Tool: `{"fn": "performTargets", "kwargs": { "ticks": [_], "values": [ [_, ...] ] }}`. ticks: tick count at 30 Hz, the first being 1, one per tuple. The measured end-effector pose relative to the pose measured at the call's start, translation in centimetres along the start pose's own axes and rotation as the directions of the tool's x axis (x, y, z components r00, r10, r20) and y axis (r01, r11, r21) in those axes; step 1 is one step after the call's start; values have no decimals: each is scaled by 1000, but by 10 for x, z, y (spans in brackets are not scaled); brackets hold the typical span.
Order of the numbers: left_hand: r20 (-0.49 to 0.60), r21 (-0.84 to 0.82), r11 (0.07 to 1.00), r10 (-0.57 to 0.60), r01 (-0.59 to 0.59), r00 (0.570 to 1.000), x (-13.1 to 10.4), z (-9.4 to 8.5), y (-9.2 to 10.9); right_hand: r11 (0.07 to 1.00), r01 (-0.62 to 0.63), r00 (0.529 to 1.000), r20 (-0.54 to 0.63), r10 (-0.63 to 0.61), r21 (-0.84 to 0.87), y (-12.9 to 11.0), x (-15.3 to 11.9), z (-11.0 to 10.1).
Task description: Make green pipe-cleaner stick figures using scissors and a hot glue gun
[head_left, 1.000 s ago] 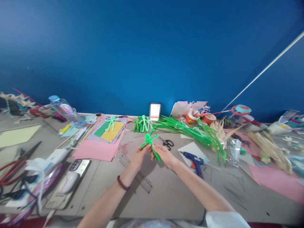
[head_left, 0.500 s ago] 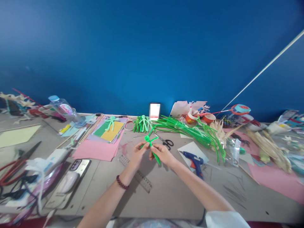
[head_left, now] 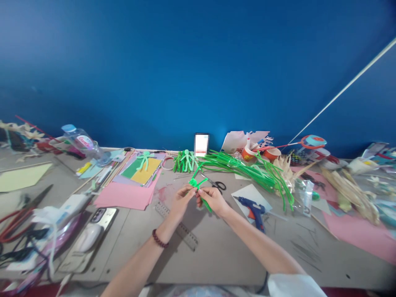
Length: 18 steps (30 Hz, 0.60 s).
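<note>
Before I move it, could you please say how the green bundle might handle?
The green bundle is probably light, looking thin-stranded. It likely bends easily, since several ends curve. It may splay when lifted, already fanning out.

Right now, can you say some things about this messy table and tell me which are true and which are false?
1. The left hand and the right hand both hold a small green figure. True.
2. The black-handled scissors are in the right hand. False: they lie on the table.
3. The dark red bracelet is on the left wrist. True.
4. The bottle cap is red. False: it is blue.
5. Another green figure lies partly over a yellow sheet. True.
6. The glue gun is all yellow. False: it is blue and orange.
</note>
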<state>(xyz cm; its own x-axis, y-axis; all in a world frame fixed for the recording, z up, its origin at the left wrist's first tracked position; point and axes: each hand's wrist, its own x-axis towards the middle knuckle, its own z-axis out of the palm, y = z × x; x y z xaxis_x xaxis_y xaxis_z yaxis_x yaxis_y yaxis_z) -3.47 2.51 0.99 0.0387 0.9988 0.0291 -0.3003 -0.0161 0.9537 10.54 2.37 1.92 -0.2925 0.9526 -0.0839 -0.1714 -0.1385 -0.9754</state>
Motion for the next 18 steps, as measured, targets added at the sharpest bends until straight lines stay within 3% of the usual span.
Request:
{"fn": "performTargets", "kwargs": {
  "ticks": [13, 18],
  "values": [
    [-5, 7, 1000, 8, -8, 1000, 1, 0, 1, 985, 66, 998, 25, -63, -157, 6, 1, -5],
    [-94, 19, 999, 38, -36, 995, 4, -2, -2, 981, 99, 995, 11, -99, -166, 3, 2, -1]
  ]
}}
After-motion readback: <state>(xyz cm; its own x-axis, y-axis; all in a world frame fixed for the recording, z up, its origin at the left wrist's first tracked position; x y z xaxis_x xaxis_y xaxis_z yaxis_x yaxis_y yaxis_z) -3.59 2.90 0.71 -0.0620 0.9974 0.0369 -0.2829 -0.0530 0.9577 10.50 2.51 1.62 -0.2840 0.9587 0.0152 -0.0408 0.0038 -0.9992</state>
